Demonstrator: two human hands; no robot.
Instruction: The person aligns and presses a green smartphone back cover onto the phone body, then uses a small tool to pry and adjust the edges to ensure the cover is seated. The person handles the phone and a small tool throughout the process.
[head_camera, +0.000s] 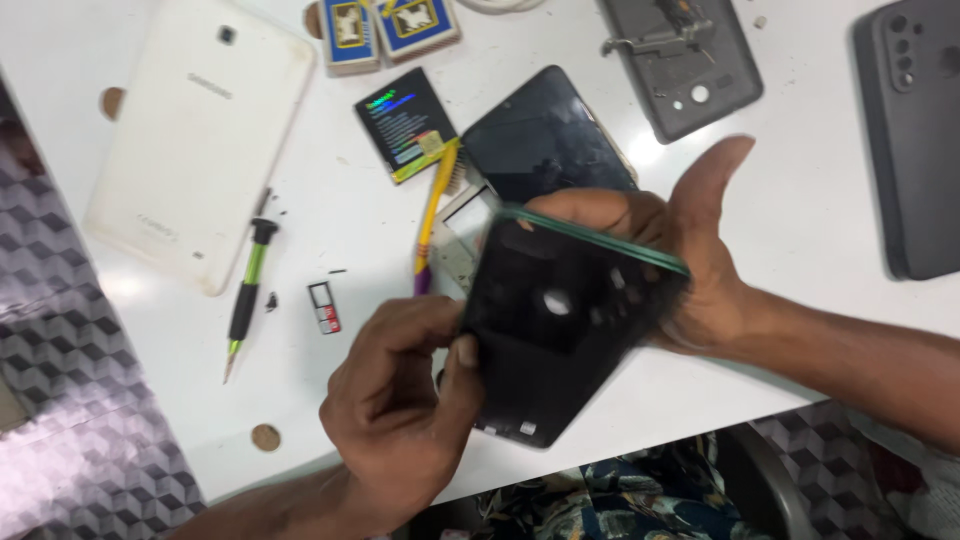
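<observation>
Risk: left hand (400, 400) pinching black phone panel (560, 330) at its lower-left edge, right hand (690, 250) gripping top w/ thumb free—panel could crack or drop near table (800, 200) front edge.

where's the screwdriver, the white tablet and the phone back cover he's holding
screwdriver (246, 296): head view, on its black grip
white tablet (200, 140): head view, middle of its back
phone back cover (560, 330): head view, its dark inner face
</observation>
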